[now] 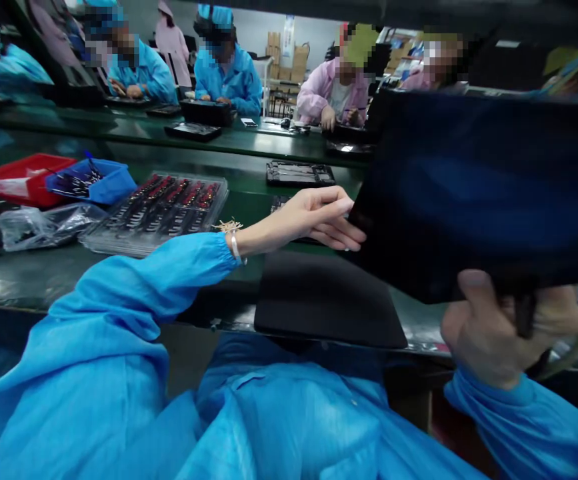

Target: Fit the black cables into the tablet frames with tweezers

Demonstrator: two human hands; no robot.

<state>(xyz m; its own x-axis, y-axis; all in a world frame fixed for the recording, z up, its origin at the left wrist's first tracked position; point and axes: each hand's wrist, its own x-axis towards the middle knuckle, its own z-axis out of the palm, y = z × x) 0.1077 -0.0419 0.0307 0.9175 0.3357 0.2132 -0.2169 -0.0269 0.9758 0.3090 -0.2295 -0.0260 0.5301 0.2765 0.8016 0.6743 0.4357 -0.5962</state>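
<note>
dark panel (479, 193): smooth, faintly glossy, held up at right
black mat (326, 300): matt, soft-looking, near bench edge
bench (119, 137): dark green, glossy
clear trays (159, 210): shiny plastic
red bin (26, 177), blue bin (111, 183): smooth plastic
sleeves (133, 300): thin blue cloth

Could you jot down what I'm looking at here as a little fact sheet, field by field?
Place: long green workbench in a workshop
Left hand: fingers on the left edge of a big dark panel
Right hand: grips the panel's lower edge from below
Panel: raised off the bench, tilted
Under panel: black mat lying flat
Left on bench: clear tray of small parts, blue bin, red bin, plastic bag
Others: people in blue and pink coats seated across the bench
</note>
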